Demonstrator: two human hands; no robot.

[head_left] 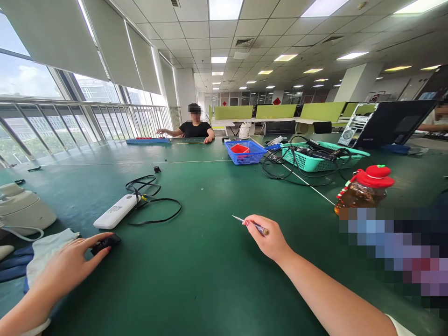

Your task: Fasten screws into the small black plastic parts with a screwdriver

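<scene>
My right hand (268,238) is closed in a writing grip around a slim pen-like tool (261,229), over the middle of the green table. The tool's thin silver tip points left and its brownish end sticks out by my palm; its exact kind is unclear. On the left, my left hand (68,263) has its thumb and fingers around a small black object (107,242) at the table surface. My fingers hide part of that object. Just beyond it lies a white oblong device (117,212) with a black cable (164,199). A pale cloth (49,247) lies beneath my left hand.
A blue basket (246,154) and a teal basket (315,163) of cables stand farther back on the green table (196,280). At right is a red-lidded jar (367,189); at left, a beige device (24,210). A person (194,128) sits across the table.
</scene>
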